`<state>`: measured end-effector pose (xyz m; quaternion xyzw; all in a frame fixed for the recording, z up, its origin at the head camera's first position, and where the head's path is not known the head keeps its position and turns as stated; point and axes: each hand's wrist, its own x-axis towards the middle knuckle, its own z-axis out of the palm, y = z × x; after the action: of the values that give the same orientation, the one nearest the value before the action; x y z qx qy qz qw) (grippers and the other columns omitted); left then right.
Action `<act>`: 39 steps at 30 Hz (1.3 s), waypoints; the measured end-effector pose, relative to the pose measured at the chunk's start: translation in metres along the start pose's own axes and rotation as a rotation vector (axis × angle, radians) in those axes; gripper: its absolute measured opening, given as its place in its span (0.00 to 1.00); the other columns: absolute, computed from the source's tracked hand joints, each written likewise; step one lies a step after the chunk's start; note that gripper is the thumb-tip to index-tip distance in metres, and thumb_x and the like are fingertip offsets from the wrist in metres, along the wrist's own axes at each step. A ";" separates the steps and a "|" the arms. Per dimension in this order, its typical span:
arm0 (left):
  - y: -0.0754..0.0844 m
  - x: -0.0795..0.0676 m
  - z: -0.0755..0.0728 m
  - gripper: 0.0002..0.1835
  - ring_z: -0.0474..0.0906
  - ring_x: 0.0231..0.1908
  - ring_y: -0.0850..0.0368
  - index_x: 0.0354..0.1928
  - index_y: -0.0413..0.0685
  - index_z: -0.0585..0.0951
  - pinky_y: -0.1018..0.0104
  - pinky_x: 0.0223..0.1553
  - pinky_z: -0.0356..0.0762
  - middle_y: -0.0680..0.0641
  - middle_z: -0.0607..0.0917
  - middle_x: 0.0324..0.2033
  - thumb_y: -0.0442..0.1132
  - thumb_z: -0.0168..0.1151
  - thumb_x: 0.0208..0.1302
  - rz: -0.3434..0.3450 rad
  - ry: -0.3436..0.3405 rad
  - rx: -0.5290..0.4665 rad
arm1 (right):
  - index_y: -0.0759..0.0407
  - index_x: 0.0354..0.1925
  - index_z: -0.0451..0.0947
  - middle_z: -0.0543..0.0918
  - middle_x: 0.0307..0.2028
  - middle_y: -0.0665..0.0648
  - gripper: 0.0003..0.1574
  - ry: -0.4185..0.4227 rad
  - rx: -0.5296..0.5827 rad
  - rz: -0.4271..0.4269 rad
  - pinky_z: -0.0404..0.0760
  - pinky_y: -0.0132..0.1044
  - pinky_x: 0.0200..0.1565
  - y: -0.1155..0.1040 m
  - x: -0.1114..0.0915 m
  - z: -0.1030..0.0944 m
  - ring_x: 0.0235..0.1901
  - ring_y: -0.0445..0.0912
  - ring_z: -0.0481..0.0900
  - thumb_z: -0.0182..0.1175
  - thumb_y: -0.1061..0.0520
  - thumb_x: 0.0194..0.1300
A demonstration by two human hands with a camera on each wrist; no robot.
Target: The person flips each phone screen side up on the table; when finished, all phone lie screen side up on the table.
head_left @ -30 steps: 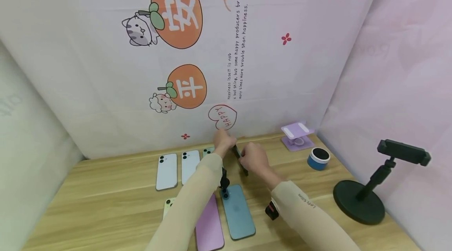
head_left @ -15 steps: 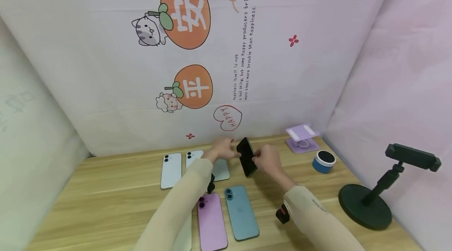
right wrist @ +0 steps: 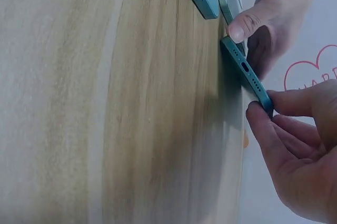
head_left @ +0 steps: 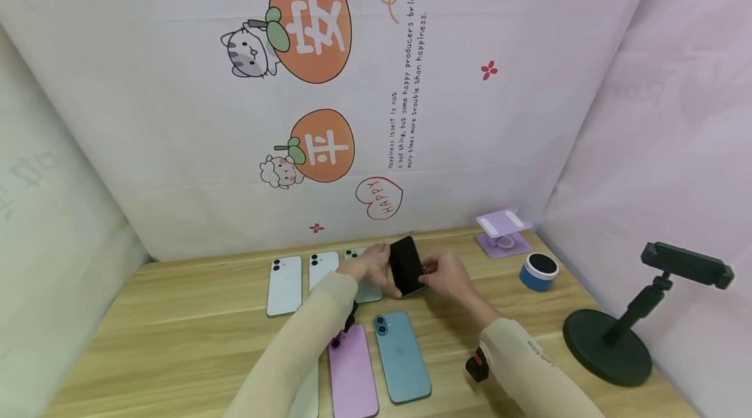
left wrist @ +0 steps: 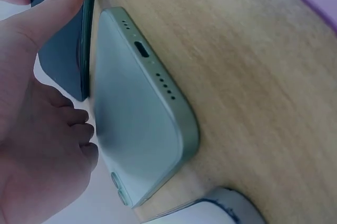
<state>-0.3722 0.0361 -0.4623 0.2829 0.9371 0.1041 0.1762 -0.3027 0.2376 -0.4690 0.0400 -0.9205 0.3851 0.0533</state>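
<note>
A smartphone [head_left: 407, 266] with a black screen and a teal frame is tilted with its screen up, its lower edge near the table. My right hand [head_left: 448, 275] pinches its right edge between thumb and fingertips, as the right wrist view shows at the port end of the phone [right wrist: 247, 71]. At the phone's left side, my left hand [head_left: 370, 266] touches a lower corner with an outstretched thumb; its other fingers lie loosely bent. Beneath and beside that hand lies a mint-green phone [left wrist: 137, 103], back up, partly hidden in the head view.
Two whitish phones [head_left: 284, 285] lie left; a purple phone [head_left: 354, 372], a blue-teal phone [head_left: 402, 357] and a pale phone [head_left: 307, 392] lie nearer. At right stand a lilac stand [head_left: 502, 235], a blue-white round tin [head_left: 538, 272] and a black stand [head_left: 608, 346].
The dark phone, earlier seen nearly edge-on, has turned its screen upward and leaned lower to the left. My left hand has come down to its left edge; my right keeps its pinch.
</note>
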 end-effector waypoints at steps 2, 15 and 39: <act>0.000 -0.001 0.000 0.65 0.47 0.84 0.43 0.82 0.36 0.47 0.54 0.85 0.47 0.37 0.52 0.83 0.63 0.74 0.58 -0.008 -0.013 -0.012 | 0.72 0.48 0.85 0.90 0.47 0.70 0.22 -0.034 0.007 -0.002 0.89 0.50 0.51 0.002 -0.001 0.001 0.47 0.59 0.90 0.74 0.68 0.53; 0.001 -0.004 -0.001 0.61 0.46 0.84 0.43 0.82 0.40 0.52 0.52 0.86 0.46 0.39 0.53 0.83 0.62 0.75 0.58 -0.030 -0.030 -0.049 | 0.73 0.57 0.80 0.88 0.50 0.69 0.39 -0.193 -0.164 -0.163 0.87 0.43 0.45 0.011 -0.003 0.005 0.41 0.52 0.87 0.81 0.66 0.46; 0.002 -0.002 -0.003 0.62 0.45 0.85 0.44 0.83 0.42 0.50 0.52 0.85 0.47 0.41 0.51 0.84 0.62 0.74 0.59 -0.053 -0.041 -0.053 | 0.55 0.77 0.67 0.67 0.78 0.65 0.46 -0.325 -0.395 -0.121 0.59 0.78 0.70 0.017 -0.006 0.004 0.76 0.76 0.58 0.68 0.42 0.67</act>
<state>-0.3713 0.0363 -0.4587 0.2553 0.9373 0.1182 0.2056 -0.2990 0.2474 -0.4845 0.1452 -0.9702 0.1826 -0.0655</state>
